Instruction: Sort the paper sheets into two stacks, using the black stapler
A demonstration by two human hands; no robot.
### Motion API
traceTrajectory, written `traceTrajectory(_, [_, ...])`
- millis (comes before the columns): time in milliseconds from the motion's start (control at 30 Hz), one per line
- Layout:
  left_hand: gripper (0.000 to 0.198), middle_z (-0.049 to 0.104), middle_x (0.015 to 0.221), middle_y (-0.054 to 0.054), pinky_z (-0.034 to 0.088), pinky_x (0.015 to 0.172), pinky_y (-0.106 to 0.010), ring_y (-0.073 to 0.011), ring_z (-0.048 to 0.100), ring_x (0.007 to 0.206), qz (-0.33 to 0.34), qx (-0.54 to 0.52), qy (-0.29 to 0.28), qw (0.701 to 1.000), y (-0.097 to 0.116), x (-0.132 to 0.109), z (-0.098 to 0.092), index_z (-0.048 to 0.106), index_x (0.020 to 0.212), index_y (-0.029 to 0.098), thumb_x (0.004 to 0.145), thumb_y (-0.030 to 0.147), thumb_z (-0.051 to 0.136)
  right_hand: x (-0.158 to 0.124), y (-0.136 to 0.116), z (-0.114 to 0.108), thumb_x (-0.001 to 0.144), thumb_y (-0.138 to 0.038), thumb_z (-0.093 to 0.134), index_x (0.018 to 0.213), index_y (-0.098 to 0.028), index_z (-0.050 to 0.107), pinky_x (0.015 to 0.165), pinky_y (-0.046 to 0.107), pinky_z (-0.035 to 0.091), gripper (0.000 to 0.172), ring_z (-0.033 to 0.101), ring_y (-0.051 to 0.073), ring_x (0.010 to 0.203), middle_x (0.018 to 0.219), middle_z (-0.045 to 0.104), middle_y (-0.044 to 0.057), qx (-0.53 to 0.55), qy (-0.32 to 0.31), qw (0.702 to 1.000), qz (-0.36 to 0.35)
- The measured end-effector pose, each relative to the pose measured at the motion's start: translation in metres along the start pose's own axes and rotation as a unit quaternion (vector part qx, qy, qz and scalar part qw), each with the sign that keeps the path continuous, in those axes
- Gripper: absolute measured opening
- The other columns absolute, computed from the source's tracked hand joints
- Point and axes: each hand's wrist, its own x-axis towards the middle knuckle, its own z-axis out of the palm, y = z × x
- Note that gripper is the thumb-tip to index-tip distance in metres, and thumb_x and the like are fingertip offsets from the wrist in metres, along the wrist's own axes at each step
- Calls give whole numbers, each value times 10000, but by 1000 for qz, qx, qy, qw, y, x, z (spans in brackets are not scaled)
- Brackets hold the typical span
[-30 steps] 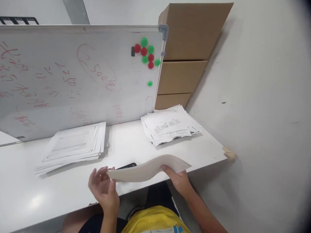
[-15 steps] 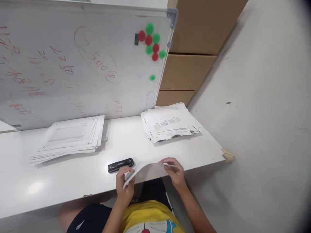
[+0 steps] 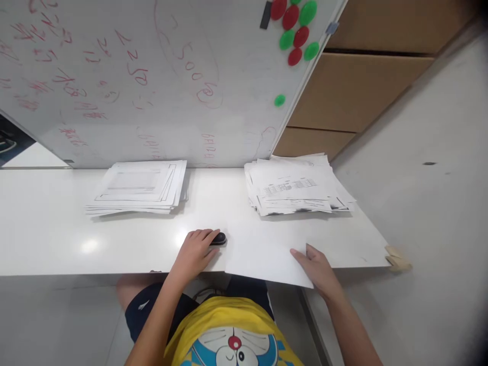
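My left hand point(image 3: 194, 251) lies curled over a black stapler point(image 3: 218, 238) on the white table point(image 3: 57, 239), gripping it near the front edge. My right hand point(image 3: 317, 268) rests with fingers stretched flat on the right corner of a blank white sheet of paper point(image 3: 263, 254). The sheet lies flat on the table and hangs a little over the front edge. Only the right tip of the stapler shows past my fingers.
A neat pile of printed sheets point(image 3: 139, 185) lies at the back left, a rougher pile point(image 3: 295, 185) at the back right. A whiteboard point(image 3: 152, 76) with red writing and red and green magnets point(image 3: 295, 25) stands behind. Brown boxes point(image 3: 358, 91) are stacked by the wall.
The sheet, held curved in both hands over the table edge, now lies flat. My left hand let go of it and moved onto the stapler. My view tilted down and closer.
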Motion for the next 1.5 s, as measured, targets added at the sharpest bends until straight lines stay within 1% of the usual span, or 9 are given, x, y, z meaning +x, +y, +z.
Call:
traceTrajectory(67, [373,652,1114,-66,441,862,-380,-228,593,1004,0,27,-1,1000,-8,0,8,542,1264,266,899,218,476,2,7,6,619,-436,749,885,-181,723,718,387,551,370,687,301,848,869,762,79,-4,-18,1000,7])
traceTrajectory(167, [336,655,1114,-70,455,836,-359,-214,603,990,9,34,28,999,-13,-3,16,547,1253,253,932,251,448,0,8,8,620,-433,745,904,-182,723,730,393,555,380,686,307,862,884,762,78,-2,-18,1000,18])
traceTrajectory(333, [337,659,1121,-62,478,811,-357,-211,609,991,28,25,77,996,-16,-5,15,526,1272,255,942,280,464,-2,2,5,630,-433,742,917,-170,706,722,381,554,392,686,300,854,887,758,82,0,-34,998,45])
traceTrajectory(567, [327,665,1108,-61,484,797,-361,-211,615,972,25,26,90,995,-15,-5,16,538,1262,254,944,287,466,2,7,0,616,-454,754,913,-165,679,672,341,534,422,682,266,791,860,756,74,19,-50,997,62])
traceTrajectory(700, [326,663,1117,-64,482,799,-359,-209,615,975,34,25,87,995,-15,-4,16,542,1259,248,943,283,469,2,8,-1,615,-472,753,916,-161,679,665,337,532,439,684,261,780,852,757,75,19,-62,996,57])
traceTrajectory(1000, [312,671,1105,-70,477,799,-370,-215,620,972,28,24,81,996,-15,-4,20,569,1232,241,936,279,476,4,4,5,642,-481,710,957,-151,700,705,363,546,456,691,292,852,920,756,92,-62,-116,990,43])
traceTrajectory(1133, [310,670,1105,-58,480,859,-396,-218,612,1008,6,2,38,999,-5,-1,11,590,1210,244,926,306,482,7,5,3,674,-480,690,1013,-152,701,716,371,554,472,692,296,873,944,754,92,-71,-129,988,41])
traceTrajectory(1300, [333,639,1173,-71,474,928,-392,-228,563,1105,-27,-15,-4,1000,14,31,1,604,1198,208,948,319,415,6,4,0,691,-450,689,1051,-162,698,759,361,553,461,684,287,922,980,750,83,-73,-126,988,48])
traceTrajectory(1500, [314,649,1121,-83,463,852,-396,-258,551,1063,-61,59,-56,995,26,85,28,586,1188,180,961,266,385,6,4,2,709,-472,678,1074,-155,693,797,398,546,484,676,311,948,1002,745,98,-83,-129,987,37])
